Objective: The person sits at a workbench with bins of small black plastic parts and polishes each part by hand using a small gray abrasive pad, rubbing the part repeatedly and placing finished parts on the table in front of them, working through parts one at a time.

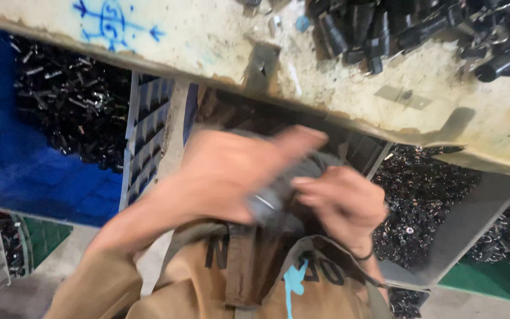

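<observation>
Two hands close on a small dark part just below the counter edge

Head view: the left hand (222,177) and right hand (340,204) meet on a blurred dark metal part (275,198) — both grips narrow, pinching it, its long axis unclear. Above it lies the worn counter (208,41) with black fittings (420,29); left, a blue bin (30,171) of parts — right, a grey bin (473,218).

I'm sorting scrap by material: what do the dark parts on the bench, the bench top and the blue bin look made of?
The dark parts look like black-coated metal or plastic: dull sheen, tube shapes; blur leaves it open. The bench top seems painted, worn cream board or metal, stained and chipped. The blue bin looks like moulded plastic, with a ribbed wall.
</observation>
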